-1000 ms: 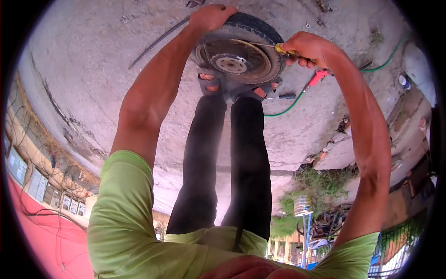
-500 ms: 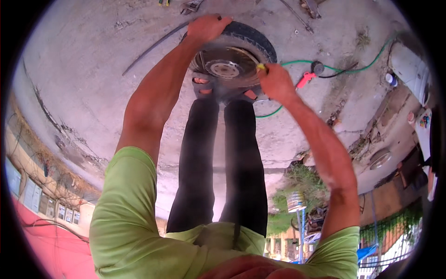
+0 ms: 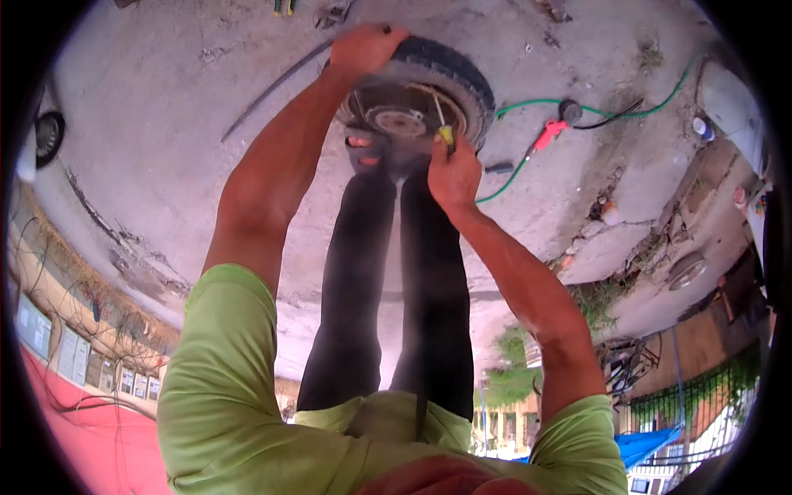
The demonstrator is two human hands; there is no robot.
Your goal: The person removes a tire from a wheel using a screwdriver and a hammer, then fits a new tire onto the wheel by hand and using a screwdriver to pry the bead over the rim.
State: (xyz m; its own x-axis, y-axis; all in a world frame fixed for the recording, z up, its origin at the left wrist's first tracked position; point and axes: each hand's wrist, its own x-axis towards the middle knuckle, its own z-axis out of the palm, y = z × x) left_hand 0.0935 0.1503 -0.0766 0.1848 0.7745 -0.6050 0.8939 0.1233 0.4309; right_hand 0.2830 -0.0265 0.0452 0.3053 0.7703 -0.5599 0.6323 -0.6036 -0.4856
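A black tyre (image 3: 445, 62) on a dusty metal rim (image 3: 400, 122) is at my feet near the top of the view. My left hand (image 3: 363, 51) grips the tyre's top left, its fingers curled over the tread. My right hand (image 3: 454, 173) is closed round a yellow-handled screwdriver (image 3: 446, 138), whose shaft points up to the rim's inner edge. A thin bar-like piece stands at the rim's left side, partly hidden by my left arm; I cannot make out what it is. My sandalled foot (image 3: 360, 148) is close against the wheel's lower edge.
A long dark bar (image 3: 276, 95) lies left of the wheel on the concrete. A red air gun (image 3: 548, 134) with green hose (image 3: 516, 180) and round gauge (image 3: 569, 110) lies right. A white container (image 3: 724, 99), dark tools (image 3: 330, 15) and a hubcap-like disc (image 3: 686, 271) are around.
My right hand has moved down and left with the screwdriver, which has swung from nearly level to upright against the rim. My left hand stays on the tyre, slightly lower than at first.
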